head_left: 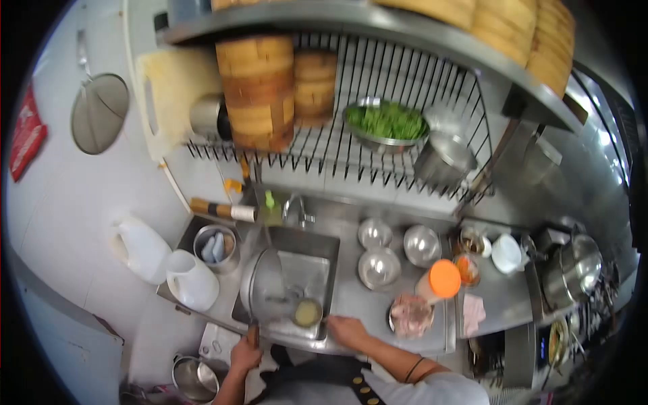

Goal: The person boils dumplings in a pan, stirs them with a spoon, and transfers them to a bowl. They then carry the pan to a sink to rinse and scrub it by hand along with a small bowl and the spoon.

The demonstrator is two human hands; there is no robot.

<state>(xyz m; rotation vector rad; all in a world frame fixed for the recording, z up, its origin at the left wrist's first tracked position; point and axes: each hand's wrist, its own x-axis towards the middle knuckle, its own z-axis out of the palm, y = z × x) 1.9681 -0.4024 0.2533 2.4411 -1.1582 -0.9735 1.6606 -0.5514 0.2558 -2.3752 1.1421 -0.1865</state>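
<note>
My left hand (246,354) is closed round the wooden handle (253,335) of a large round metal strainer or pan (267,283), which is tilted over the left part of the sink (331,260). At the sink's front right edge, my right hand (344,331) is closed on what looks like the thin handle of a small round ladle or bowl (308,312). Pale yellowish contents show in that vessel, which is over the sink. The handle inside my right hand is mostly hidden. The faucet (295,210) stands behind the sink.
Metal bowls (379,268), an orange-lidded container (444,279) and a bowl of raw meat (411,315) stand right of the sink. White jugs (192,280) and a metal pot (216,248) are on the left. Above hangs a wire rack with leafy greens (387,120) and bamboo steamers (256,91).
</note>
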